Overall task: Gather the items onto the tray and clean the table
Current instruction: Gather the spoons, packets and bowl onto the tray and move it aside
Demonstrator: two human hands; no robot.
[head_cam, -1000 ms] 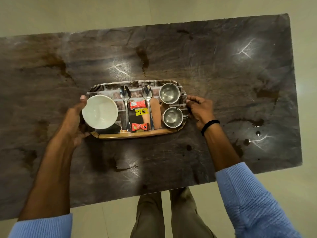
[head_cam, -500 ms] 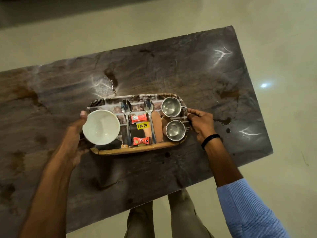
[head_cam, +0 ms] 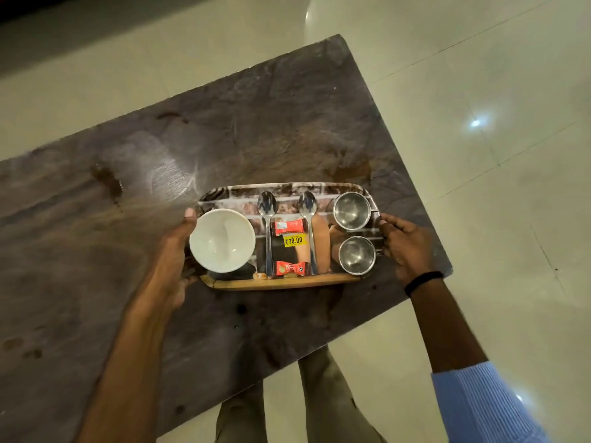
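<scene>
Dark stone tabletop, stained. Head view: patterned rectangular tray near its right edge, fully loaded. Left hand grips the tray's left end, thumb against the white ceramic bowl; right hand grips the right end. Risk: uneven lift tilts it and the round steel cups slide off.

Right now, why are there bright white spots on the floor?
Head view: the spots on the floor are glare, likely ceiling lights mirrored in glossy tiles; same view, the table shows a softer, paler sheen left of the middle.
</scene>
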